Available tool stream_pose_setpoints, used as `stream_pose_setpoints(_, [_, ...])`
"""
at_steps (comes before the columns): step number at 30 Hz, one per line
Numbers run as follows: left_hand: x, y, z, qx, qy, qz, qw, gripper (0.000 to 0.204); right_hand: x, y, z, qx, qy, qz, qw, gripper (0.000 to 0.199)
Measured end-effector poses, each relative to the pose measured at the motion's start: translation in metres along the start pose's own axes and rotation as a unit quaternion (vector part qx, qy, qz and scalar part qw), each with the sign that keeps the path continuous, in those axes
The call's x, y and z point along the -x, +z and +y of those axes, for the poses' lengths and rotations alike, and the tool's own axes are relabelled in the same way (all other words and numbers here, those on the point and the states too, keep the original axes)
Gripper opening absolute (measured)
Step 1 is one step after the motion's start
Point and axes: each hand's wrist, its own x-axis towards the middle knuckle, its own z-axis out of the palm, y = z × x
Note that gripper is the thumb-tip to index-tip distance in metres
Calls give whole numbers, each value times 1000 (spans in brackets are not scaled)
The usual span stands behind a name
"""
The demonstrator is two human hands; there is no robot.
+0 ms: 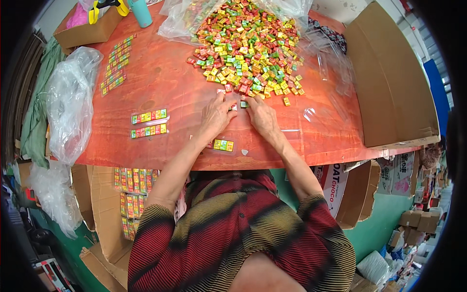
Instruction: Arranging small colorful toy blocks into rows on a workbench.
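Note:
My left hand [216,117] is at the near edge of a big pile of small coloured boxes [248,48] on the red table. Its fingers and thumb close around a small red box [234,107]. Beside it, my right hand [262,117] pinches a small green box [244,104]; the fingertips partly cover it. Another red box [228,88] lies just beyond the left fingertips. Below my left wrist is a short row of boxes [223,145], partly hidden by the forearm. Two packed rows of boxes [149,116] lie further left.
More filled rows [116,63] lie at the far left. Clear plastic bags [75,102] hang over the left edge. A cardboard box [391,78] stands at the right, near loose clear plastic sleeves [331,68]. Below the table, a carton [109,209] holds packed rows.

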Motion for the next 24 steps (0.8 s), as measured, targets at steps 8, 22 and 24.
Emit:
stream_pose_setpoints(8, [0,15,9,29,32,10,999,29,14,1,-8,33,16,34,999,18])
stream_pose_setpoints(22, [-1,17,20,-8,33,29,999,34,0,-13,22,98,9,47,994,11])
stream_pose_setpoints(24, [0,19,20,-16,30,19,999,33,9,-13,14,90,41,36,994,13])
